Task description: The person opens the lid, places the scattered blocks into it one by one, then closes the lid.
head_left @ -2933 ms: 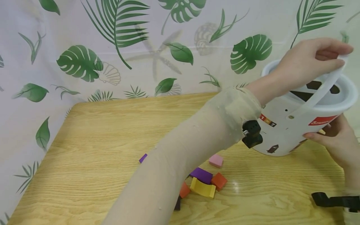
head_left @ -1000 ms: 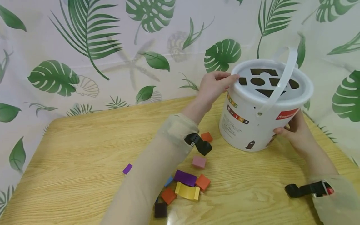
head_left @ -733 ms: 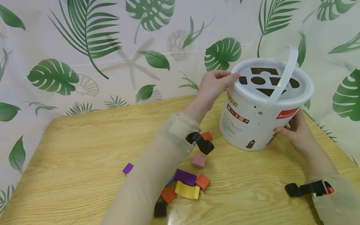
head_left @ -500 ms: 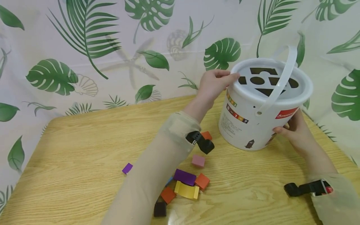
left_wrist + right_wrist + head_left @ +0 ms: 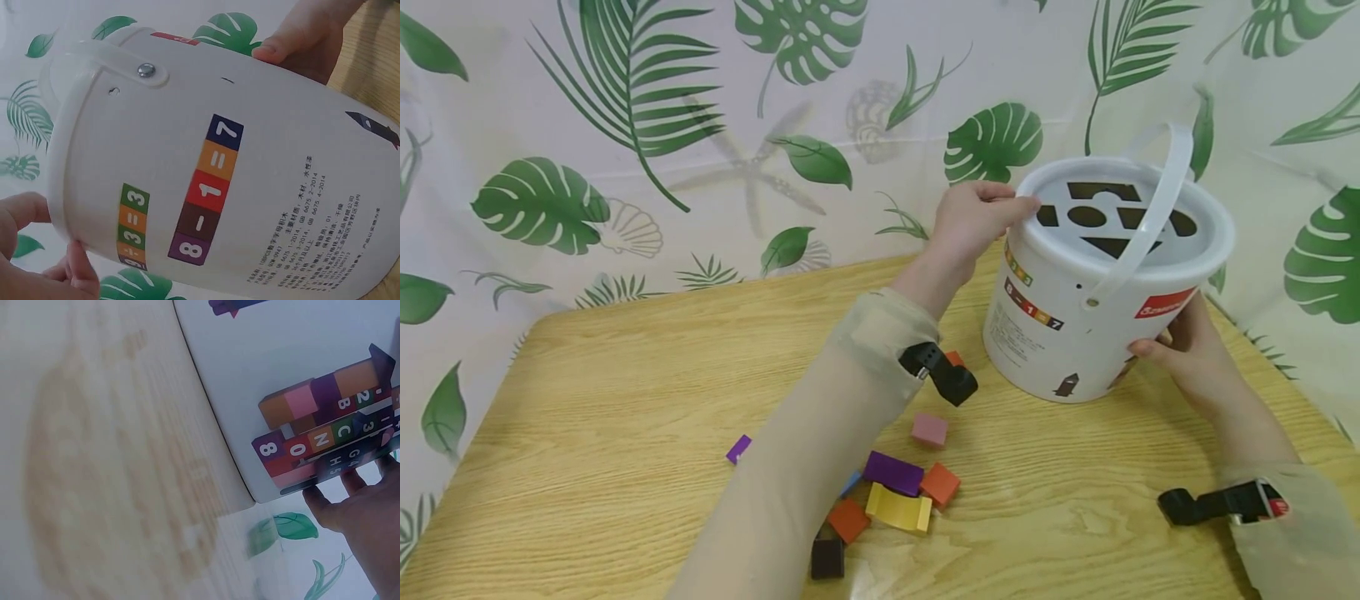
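A white toy-block bucket (image 5: 1037, 342) stands on the table at the right, printed with coloured number tiles (image 5: 206, 187). Its lid (image 5: 1120, 258) has dark shape-cut holes, and a white handle (image 5: 1168, 179) arches over it. My left hand (image 5: 966, 225) is at the lid's left edge; in the left wrist view the thumb and fingers (image 5: 81, 265) pinch the rim. My right hand (image 5: 1202, 367) grips the bucket's right side, thumb in front, the other fingers mostly hidden behind it. In the right wrist view those fingers (image 5: 319, 500) wrap the printed wall near its lower edge.
Several loose blocks lie on the wooden table (image 5: 625, 392): purple (image 5: 893, 472), yellow (image 5: 898, 508), pink (image 5: 930, 430), orange (image 5: 942, 485) and dark brown (image 5: 827, 558). My left forearm passes over part of them. A leaf-print cloth (image 5: 700, 100) hangs behind the table.
Earlier my left hand held the raised handle; it has since let go and moved to the lid's left edge. The camera view has turned right. Over the last second both hands and the bucket barely move.
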